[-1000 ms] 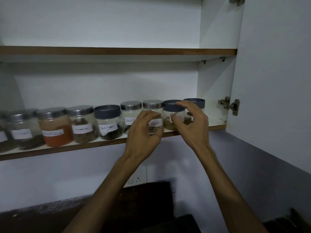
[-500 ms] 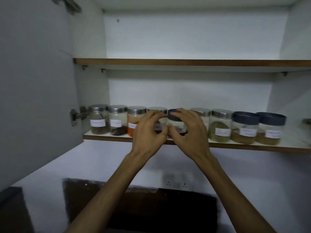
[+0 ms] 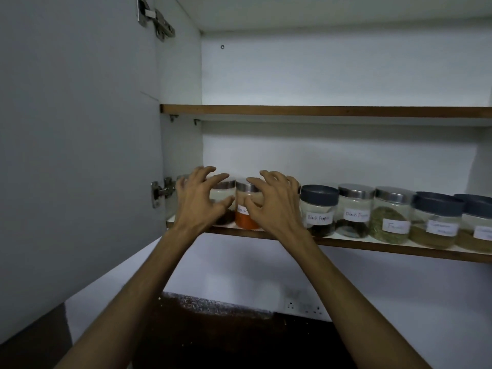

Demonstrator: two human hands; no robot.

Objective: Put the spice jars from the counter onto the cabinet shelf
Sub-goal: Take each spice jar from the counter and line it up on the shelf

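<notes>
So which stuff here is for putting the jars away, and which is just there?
For the job:
- spice jars
- orange spice jar
- lower shelf
- left hand
- right hand

Just there:
- upper shelf
- door hinge
- wall socket

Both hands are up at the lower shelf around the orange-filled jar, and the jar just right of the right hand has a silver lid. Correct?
Not quite. The head view shows that jar, labelled Black Pepper, has a dark blue-grey lid. Both the left hand and right hand are at the orange-filled jar on the lower shelf.
</notes>
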